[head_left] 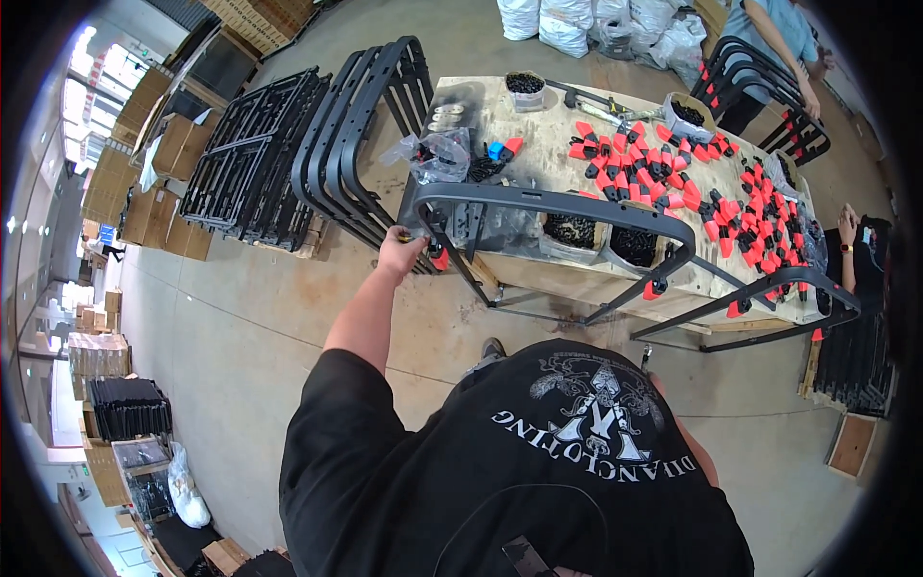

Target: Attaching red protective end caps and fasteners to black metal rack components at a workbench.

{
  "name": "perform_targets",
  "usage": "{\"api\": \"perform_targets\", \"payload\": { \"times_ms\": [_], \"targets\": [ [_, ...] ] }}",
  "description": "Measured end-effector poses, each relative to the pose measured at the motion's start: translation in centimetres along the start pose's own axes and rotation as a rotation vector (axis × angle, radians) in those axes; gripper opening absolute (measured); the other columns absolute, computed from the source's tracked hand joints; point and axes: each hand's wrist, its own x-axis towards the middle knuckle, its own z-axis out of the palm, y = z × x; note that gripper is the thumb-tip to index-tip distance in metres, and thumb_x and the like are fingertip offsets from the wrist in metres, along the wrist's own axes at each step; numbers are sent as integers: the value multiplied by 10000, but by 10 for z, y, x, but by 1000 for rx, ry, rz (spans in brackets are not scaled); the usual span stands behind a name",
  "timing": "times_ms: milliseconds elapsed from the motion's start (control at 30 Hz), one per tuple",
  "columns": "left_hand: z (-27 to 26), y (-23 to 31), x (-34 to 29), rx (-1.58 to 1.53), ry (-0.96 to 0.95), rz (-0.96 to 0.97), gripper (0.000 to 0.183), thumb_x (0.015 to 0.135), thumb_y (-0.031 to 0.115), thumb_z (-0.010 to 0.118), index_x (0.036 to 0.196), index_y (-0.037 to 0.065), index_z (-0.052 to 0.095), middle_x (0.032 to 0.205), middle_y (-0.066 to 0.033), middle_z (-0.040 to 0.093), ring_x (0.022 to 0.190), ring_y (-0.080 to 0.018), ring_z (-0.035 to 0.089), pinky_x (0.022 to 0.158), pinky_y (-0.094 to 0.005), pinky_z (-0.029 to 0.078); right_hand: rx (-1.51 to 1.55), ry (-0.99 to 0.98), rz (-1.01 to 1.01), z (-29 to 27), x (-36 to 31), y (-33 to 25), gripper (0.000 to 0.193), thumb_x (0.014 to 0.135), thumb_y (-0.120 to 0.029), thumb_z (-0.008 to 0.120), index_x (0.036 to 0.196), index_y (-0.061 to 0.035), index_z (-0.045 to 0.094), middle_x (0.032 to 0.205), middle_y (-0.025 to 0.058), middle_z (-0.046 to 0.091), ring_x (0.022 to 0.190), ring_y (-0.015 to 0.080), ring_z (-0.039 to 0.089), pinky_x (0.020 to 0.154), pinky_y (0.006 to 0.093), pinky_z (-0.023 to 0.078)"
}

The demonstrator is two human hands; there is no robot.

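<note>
My left hand (399, 255) is closed in a pinch beside the left corner of a black tubular metal frame (558, 200), which stands against the near side of the table. Something small shows at its fingertips, too small to name. A red and black plastic clip (439, 260) sits on the frame's leg just right of that hand. My right arm (694, 447) is mostly covered by my black T-shirt, and the fingers of my right hand are hidden. A small shiny tip (646, 353) sticks up past the shirt's edge on that side.
The wooden table (538, 125) bears many red and black clips (635, 163), tubs of small black parts (569, 234) and a plastic bag (437, 159). More frames (361, 125) lean at its left; another (769, 284) stands at right. Co-workers are at the far right (774, 48) and right edge (848, 236).
</note>
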Motion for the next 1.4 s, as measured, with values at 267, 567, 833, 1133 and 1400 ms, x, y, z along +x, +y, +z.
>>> {"api": "perform_targets", "payload": {
  "times_ms": [267,567,833,1133,1400],
  "targets": [
    [6,-51,18,-129,57,-51,536,780,301,853,1142,21,573,860,-51,632,742,-137,573,638,-301,470,0,38,-17,-10,14,9,456,809,-381,638,1013,25,663,947,267,708,935,408,694,828,468,529],
    [-16,-107,-5,-42,125,119,502,902,226,684,1297,-5,477,1065,-167,687,875,-201,681,709,-374,550,-61,61,-85,-15,1,-8,396,800,-353,617,934,15,673,909,253,705,882,402,699,779,472,529],
    [62,40,-142,74,-339,168,306,892,100,719,1110,-20,541,837,-125,707,659,-163,677,608,-313,542,391,-52,-366,-62,-38,-147,421,877,-288,670,1222,-48,637,871,98,650,759,169,603,667,354,501],
    [224,189,-233,-250,-664,469,282,854,-32,678,1127,-10,612,933,-67,683,822,-120,656,751,-280,549,1041,-561,-312,-95,-52,-243,385,985,-410,632,1246,-128,608,824,-29,573,642,80,511,543,248,413],
    [240,186,-246,-170,-554,516,160,968,111,668,1033,-30,632,910,-63,674,760,-118,622,715,-271,525,1052,-321,-498,-128,-64,-221,298,1047,-290,516,1208,-62,621,971,-8,617,833,81,557,702,281,477]
  ]
}}
